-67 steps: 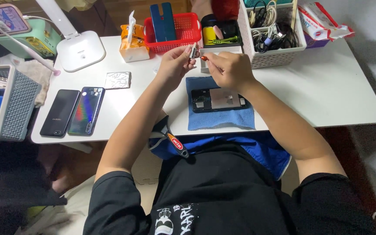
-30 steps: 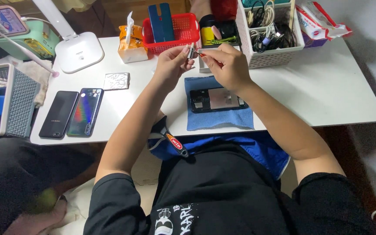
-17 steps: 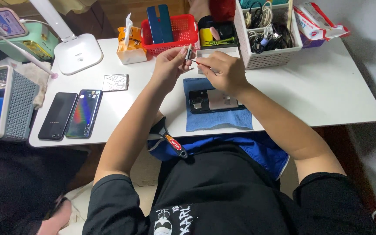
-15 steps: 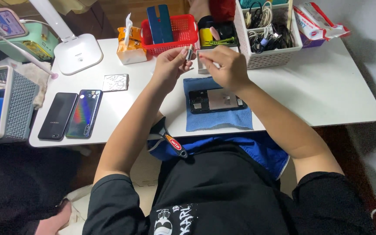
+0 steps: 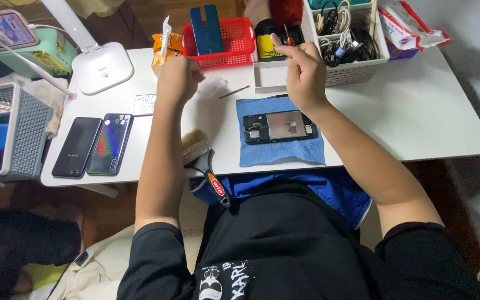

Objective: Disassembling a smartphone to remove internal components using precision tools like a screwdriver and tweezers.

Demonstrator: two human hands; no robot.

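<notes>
The right hand (image 5: pixel 305 71), fingers pinched on a small tool (image 5: pixel 288 36) above the white tray (image 5: pixel 270 76), should move slowly, while the left hand (image 5: pixel 178 78), fingers curled on a white wipe (image 5: pixel 213 86), stays away from the opened phone (image 5: pixel 279 126).

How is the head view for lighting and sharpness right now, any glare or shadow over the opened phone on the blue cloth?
Head view: light is even and fairly soft; the white table is bright but not blown out. The opened phone on the blue cloth is unshadowed, with a mild sheen on its metal plate. The right hand and left hand are sharp enough, though what the fingers pinch is too small to tell.
</notes>
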